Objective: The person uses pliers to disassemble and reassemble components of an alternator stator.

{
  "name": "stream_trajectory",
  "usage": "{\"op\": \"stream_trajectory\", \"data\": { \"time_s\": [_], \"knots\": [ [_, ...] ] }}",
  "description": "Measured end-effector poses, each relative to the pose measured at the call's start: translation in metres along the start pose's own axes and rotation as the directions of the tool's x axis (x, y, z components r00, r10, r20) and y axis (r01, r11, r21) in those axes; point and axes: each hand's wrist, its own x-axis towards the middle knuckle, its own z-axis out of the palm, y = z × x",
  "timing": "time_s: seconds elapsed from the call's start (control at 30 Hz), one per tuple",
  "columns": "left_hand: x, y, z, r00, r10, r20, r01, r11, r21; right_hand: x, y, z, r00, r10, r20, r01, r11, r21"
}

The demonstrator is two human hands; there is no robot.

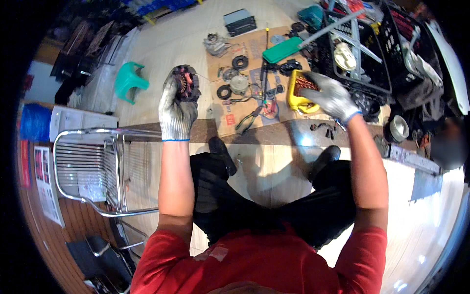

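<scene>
My left hand (175,111), in a white and grey work glove, is raised at the left and closed around a dark motor stator (188,84) with copper windings showing inside it. My right hand (335,98), gloved likewise, reaches over a yellow plastic container (292,98). Its fingers and thumb are spread apart over copper wire pieces (304,84) lying in the container. On the cardboard (230,120) between my hands lie pliers (248,119), black rings (240,62) and a round metal motor part (239,84).
A green-headed tool with a grey handle (283,50) slants toward black crates (360,78) full of parts at the right. A green stool (129,82) and a metal chair (88,161) stand at the left. A metal bowl (398,128) sits at far right.
</scene>
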Motion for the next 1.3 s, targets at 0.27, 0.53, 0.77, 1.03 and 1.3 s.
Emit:
{"op": "stream_trajectory", "data": {
  "time_s": [0.27,0.53,0.77,1.03,1.3],
  "knots": [
    [-0.029,-0.055,0.051,0.905,-0.329,0.271,0.275,0.937,0.216,0.030,-0.075,0.063,0.921,-0.374,-0.111,0.390,0.891,0.233],
    [-0.030,-0.049,0.053,0.911,-0.357,0.207,0.291,0.911,0.293,0.032,-0.062,0.043,0.928,-0.368,-0.063,0.372,0.924,0.084],
    [-0.027,-0.056,0.047,0.992,-0.119,-0.046,0.126,0.862,0.491,0.016,-0.070,0.033,0.918,-0.364,-0.161,0.300,0.899,-0.320],
    [0.001,-0.042,0.019,0.963,-0.079,-0.257,0.100,0.993,0.069,0.002,-0.069,0.063,0.903,-0.416,-0.106,0.341,0.844,-0.413],
    [-0.007,-0.039,0.018,0.988,-0.140,-0.066,0.141,0.990,0.008,0.004,-0.071,0.052,0.956,-0.271,0.114,0.285,0.950,-0.128]
  ]
}}
